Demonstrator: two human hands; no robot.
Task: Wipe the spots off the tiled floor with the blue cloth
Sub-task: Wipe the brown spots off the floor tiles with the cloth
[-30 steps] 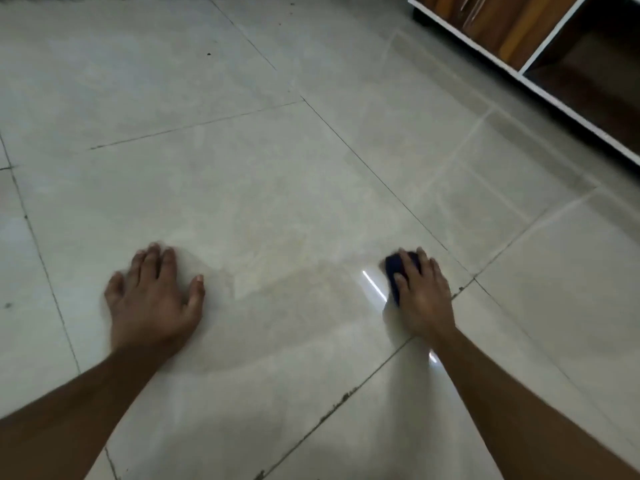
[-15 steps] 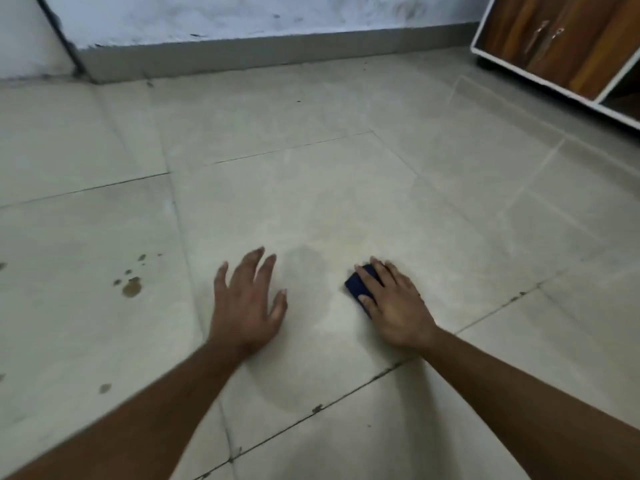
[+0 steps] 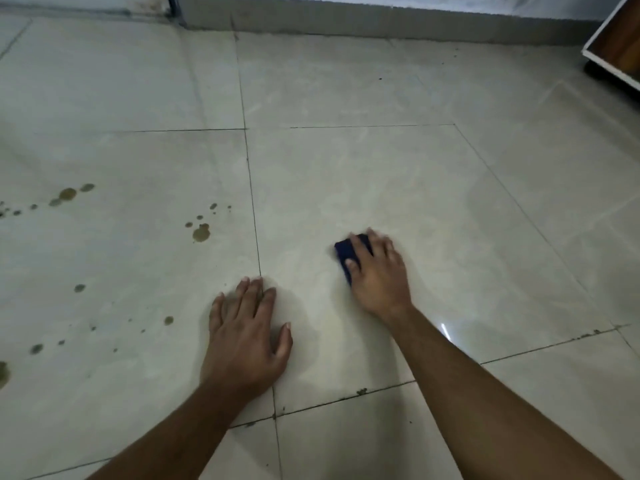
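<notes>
Dim flat light, small glare on tiled floor (image 3: 445, 331), soft blur, wide-angle bending

- Skirting (image 3: 381, 20): you see a grey band along the foot of the far wall, streaked with dirt.
- Cabinet (image 3: 620, 46): at your upper right, a wood-grain panel in a white frame, cut off by the picture's edge.
- Dark upright strip (image 3: 172, 3): top edge, left of centre.
</notes>
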